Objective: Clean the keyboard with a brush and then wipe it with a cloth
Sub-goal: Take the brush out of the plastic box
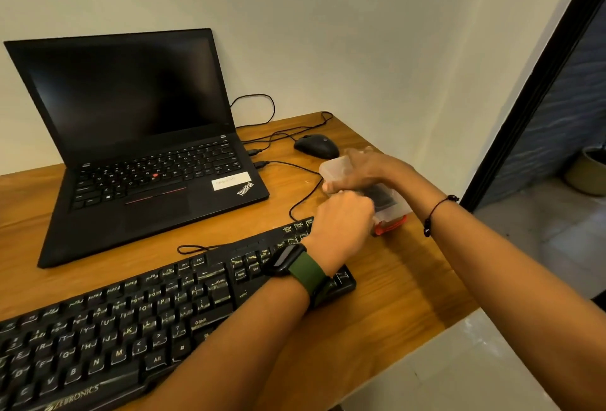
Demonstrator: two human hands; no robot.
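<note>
- Black Zebronics keyboard [137, 322] lying flat on the wooden desk [387, 286], long axis running from the near left corner of the view up towards the far right, number-pad end pointing at the desk's right side, printed brand strip along the near edge.
- Keycaps dusty, streaked pale in places.
- Both hands meeting just beyond the keyboard's far right end, over a clear plastic case [390, 204] with a red base and something dark inside; contents too blurred to name.
- Left hand [341, 227], green-strapped smartwatch [295, 261] on the wrist, clenched with fingers curled against the case's near side; forearm crossing above the number pad.
- Right hand [370, 169], thin black cord bracelet [436, 214] on the wrist, curled round a translucent part of the case from above, thumb tip showing at the left edge.
- Case standing at the desk's right side, between the keyboard end and a black mouse [316, 145] further back.
- Open black ThinkPad laptop [137, 135] behind the keyboard, screen dark, angled towards the left, white sticker on the palm rest.
- Black cables [301, 194] trailing across the desk from the laptop's right side to the mouse and keyboard.
- Plain pale wall [328, 17] behind; dark door frame [537, 83] at right with a pot [588, 169] on the floor beyond.
</note>
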